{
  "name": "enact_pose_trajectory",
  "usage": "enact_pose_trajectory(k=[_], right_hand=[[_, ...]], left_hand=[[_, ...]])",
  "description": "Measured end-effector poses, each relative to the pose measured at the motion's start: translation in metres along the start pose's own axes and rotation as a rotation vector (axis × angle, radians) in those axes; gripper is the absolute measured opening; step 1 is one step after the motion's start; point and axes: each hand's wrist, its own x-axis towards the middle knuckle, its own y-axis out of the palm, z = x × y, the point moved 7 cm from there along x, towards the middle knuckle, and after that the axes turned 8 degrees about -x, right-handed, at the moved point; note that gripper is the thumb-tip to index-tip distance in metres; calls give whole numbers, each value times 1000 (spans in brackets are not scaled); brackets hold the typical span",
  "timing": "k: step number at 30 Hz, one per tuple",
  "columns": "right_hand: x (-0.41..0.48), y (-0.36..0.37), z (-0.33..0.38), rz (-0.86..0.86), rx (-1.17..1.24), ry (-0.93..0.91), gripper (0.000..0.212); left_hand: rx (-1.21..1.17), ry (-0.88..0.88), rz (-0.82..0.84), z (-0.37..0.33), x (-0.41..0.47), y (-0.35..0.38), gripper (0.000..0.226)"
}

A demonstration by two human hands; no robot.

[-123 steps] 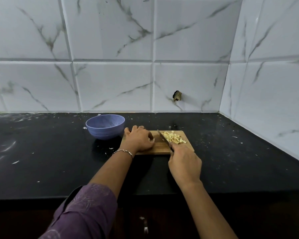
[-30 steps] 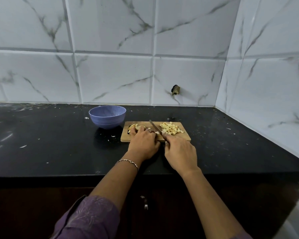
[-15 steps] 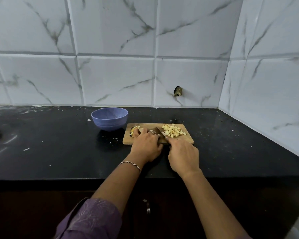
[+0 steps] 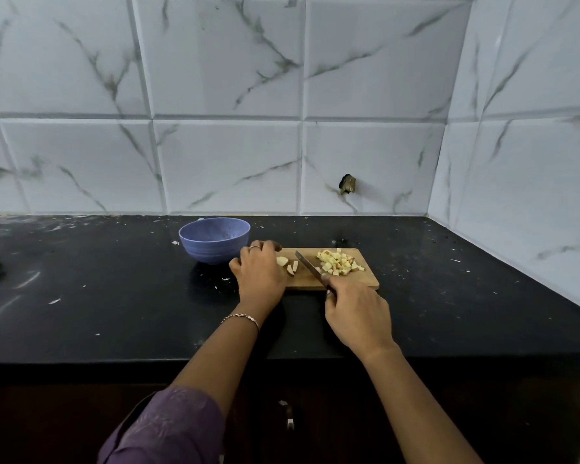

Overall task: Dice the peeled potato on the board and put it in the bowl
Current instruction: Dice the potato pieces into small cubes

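board [image 4: 365, 283]: left hand [image 4: 260, 274] farther from knife [image 4: 308, 266]

Kitchen, plainly, and a home one by the look of it: a black stone tabletop [image 4: 114, 296] runs into a corner of white, marble-veined wall tiles [image 4: 215, 61]. Dark cabinet doors [image 4: 332, 423] sit below its front edge, with a small handle [image 4: 289, 417] showing. Up top, a wooden chopping board [image 4: 367, 279] carries diced potato [image 4: 339, 261], a knife [image 4: 307, 264] angles across it, and a blue bowl [image 4: 215, 251] stands just beside the board.
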Motion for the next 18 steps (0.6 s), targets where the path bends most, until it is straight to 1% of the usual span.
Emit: enact_pose_trajectory(k=[3,5,8,12,15,18], right_hand=[[1,0,-3,-15,-43,30,28],[2,1,-4,-21,-77,44,28],[4,2,-4,-32,-98,51,27],[5,3,-6,-43,-80,36,33],[6,3,-6,-52,-55,28,39],[6,3,-7,-52,-26,23,40]], left_hand=[[46,17,27,4,5,-1,32],[82,53,94,0,8,3,32],[165,109,207,-8,10,14,38],[260,141,265,-15,17,28,44],[261,153,263,-19,21,31,42],[202,166,305,-25,19,31,36]])
